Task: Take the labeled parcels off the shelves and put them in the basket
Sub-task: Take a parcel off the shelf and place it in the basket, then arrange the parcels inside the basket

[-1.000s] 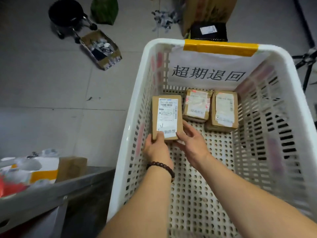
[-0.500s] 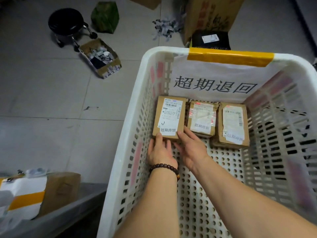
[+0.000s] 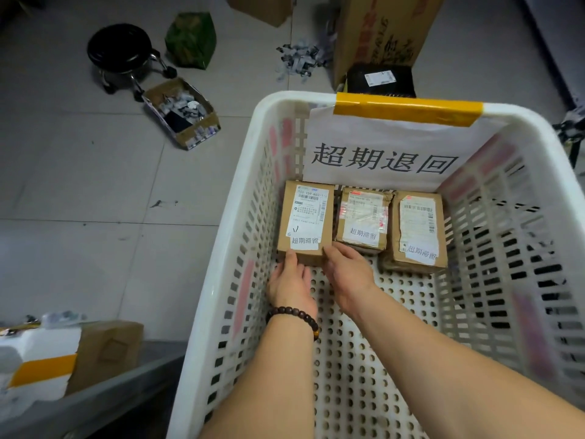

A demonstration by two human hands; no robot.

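Three labeled parcels lie in a row at the 12 o'clock end of the basket (image 3: 205, 296). The left hand (image 3: 292, 280) and right hand (image 3: 348, 270) rest straight fingers on the near edge of the 11 o'clock parcel (image 3: 305, 221), gripping nothing. Best to push evenly, seating it flush beside the middle parcel (image 3: 362, 217), label up.

Parcel depot: labelled parcels (image 3: 305, 223) in a signed basket (image 3: 218, 248), cartons (image 3: 386, 30) on tiled floor (image 3: 95, 185).
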